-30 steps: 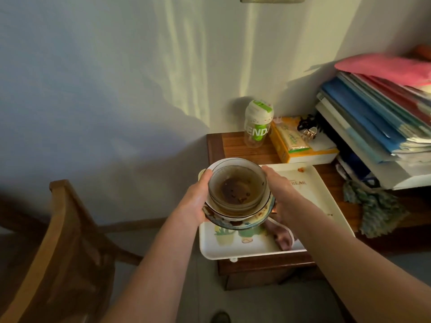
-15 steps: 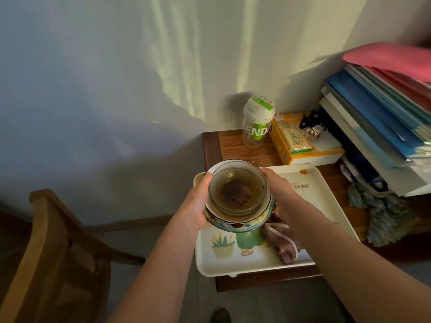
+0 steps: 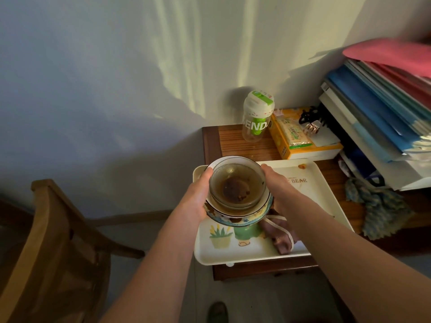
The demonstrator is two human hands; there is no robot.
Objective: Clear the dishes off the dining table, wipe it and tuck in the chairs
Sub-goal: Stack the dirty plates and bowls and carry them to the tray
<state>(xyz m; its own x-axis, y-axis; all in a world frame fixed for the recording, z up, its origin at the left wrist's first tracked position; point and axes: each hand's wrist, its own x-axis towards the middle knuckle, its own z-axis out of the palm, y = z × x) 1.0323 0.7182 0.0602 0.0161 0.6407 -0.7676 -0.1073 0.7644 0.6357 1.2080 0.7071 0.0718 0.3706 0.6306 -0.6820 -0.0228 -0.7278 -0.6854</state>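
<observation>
The glass bowl (image 3: 237,186), smeared with brown leftovers, sits nested in a patterned bowl (image 3: 240,220) — stacked, I judge, so both go in one trip. The left hand (image 3: 198,198) and right hand (image 3: 281,193) curl round opposite sides of the stack, thumbs up at the rims, which should keep the loose inner bowl from sliding. The stack is held over the near left part of a white tray (image 3: 324,192) on the wooden table (image 3: 233,138). A crumpled cloth (image 3: 282,240) lies on the tray — likely for wiping. A chair (image 3: 46,241) stands well apart, not yet tucked in.
</observation>
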